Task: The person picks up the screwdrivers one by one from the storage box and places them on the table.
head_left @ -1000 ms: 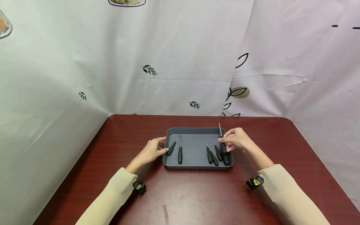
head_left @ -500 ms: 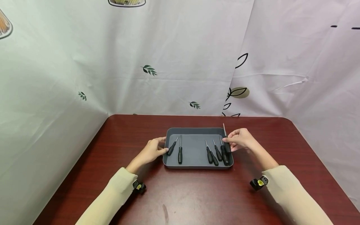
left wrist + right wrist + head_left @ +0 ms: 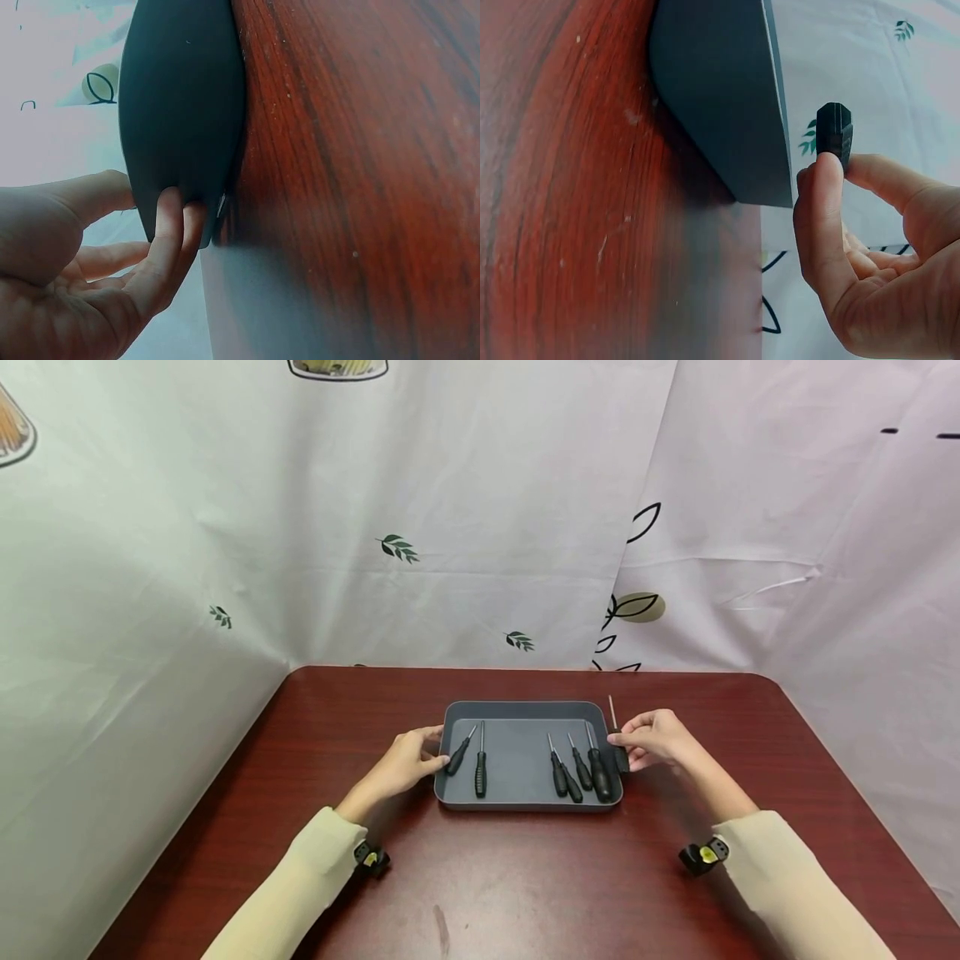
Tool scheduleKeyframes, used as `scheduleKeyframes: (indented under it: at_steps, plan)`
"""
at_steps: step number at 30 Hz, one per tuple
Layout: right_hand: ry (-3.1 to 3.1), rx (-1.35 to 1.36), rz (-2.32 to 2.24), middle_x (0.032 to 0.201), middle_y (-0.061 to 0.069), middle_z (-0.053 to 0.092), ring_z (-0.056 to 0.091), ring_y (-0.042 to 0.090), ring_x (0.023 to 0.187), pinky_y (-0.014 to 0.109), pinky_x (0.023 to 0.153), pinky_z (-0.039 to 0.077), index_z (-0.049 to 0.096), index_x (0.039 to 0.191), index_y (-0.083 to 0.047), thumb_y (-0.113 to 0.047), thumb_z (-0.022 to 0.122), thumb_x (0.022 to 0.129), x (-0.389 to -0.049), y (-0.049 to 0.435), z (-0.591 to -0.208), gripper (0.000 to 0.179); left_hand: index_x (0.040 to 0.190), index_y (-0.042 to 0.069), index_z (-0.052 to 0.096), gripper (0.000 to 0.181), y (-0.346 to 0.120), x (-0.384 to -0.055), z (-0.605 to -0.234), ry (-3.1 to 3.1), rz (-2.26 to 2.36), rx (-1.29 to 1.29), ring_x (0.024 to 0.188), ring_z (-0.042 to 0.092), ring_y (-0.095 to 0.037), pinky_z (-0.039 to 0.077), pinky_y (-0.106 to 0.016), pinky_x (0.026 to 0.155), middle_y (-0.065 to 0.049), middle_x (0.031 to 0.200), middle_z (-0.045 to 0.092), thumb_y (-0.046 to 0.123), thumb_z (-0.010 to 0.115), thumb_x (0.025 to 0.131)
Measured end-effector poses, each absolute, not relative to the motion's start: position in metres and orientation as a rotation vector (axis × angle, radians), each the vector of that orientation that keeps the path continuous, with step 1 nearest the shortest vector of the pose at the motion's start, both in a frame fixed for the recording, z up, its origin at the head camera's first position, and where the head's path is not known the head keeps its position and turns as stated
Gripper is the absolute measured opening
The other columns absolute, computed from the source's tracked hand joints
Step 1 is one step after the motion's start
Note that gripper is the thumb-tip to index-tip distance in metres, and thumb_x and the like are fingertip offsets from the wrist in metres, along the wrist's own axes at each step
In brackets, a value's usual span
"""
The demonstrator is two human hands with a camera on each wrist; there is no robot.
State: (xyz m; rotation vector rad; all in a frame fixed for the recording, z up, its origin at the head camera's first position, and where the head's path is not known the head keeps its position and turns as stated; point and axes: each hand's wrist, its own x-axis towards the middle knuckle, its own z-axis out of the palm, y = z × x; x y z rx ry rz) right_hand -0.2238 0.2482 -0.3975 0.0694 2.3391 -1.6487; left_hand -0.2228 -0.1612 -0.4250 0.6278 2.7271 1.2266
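A dark grey tray (image 3: pixel 517 760) on the table holds several black-handled screwdrivers. Two lie at its left end, one slanted screwdriver (image 3: pixel 458 757) and one straight screwdriver (image 3: pixel 481 768). The others are grouped at the right, the thickest screwdriver (image 3: pixel 598 774) closest to that wall. My left hand (image 3: pixel 405 762) grips the tray's left side, thumb at the rim and fingers against the outer wall (image 3: pixel 180 97). My right hand (image 3: pixel 652 739) pinches another screwdriver (image 3: pixel 619 752), shaft pointing up and away, at the tray's right rim. Its black handle end (image 3: pixel 834 127) shows above the fingertips in the right wrist view.
The reddish-brown wooden table (image 3: pixel 517 893) extends around the tray. A white cloth backdrop (image 3: pixel 465 510) with leaf prints hangs behind and at both sides. Each wrist carries a small black camera, such as the right wrist camera (image 3: pixel 697 857).
My right hand has lifted the screwdriver off the right-hand group and carried it rightward to the tray's right rim, uncovering the thick screwdriver. The left hand and tray stay put.
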Motion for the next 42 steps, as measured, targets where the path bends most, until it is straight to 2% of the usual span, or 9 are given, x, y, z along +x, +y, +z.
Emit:
scheduleKeyframes:
  at_steps: [21, 33, 42]
  plan:
    - [2.302, 0.107, -1.668, 0.064, 0.006, 0.063, 0.062, 0.013, 0.05, 0.035, 0.054, 0.061, 0.057, 0.102, 0.013, -0.009, 0.075, 0.089, -0.221, 0.264, -0.401, 0.031, 0.14, -0.015, 0.046, 0.056, -0.161, -0.222, -0.425, 2.728, 1.229, 0.626, 0.088, 0.071, -0.028, 0.061, -0.036, 0.073, -0.027, 0.126, 0.062, 0.002, 0.07, 0.092]
    - [2.325, 0.138, -1.641, 0.064, 0.008, 0.062, 0.062, 0.013, 0.051, 0.035, 0.053, 0.061, 0.06, 0.097, 0.01, -0.009, 0.076, 0.088, -0.222, 0.27, -0.403, 0.026, 0.14, -0.014, 0.046, 0.056, -0.161, -0.222, -0.424, 2.721, 1.244, 0.615, 0.09, 0.071, -0.028, 0.061, -0.035, 0.074, -0.026, 0.125, 0.062, 0.003, 0.07, 0.092]
    - [2.317, 0.158, -1.652, 0.063, 0.004, 0.062, 0.061, 0.012, 0.049, 0.032, 0.05, 0.06, 0.06, 0.095, 0.009, -0.007, 0.077, 0.087, -0.221, 0.272, -0.41, 0.025, 0.14, -0.014, 0.047, 0.056, -0.161, -0.222, -0.426, 2.731, 1.244, 0.617, 0.088, 0.071, -0.026, 0.061, -0.035, 0.073, -0.026, 0.124, 0.063, 0.004, 0.071, 0.092]
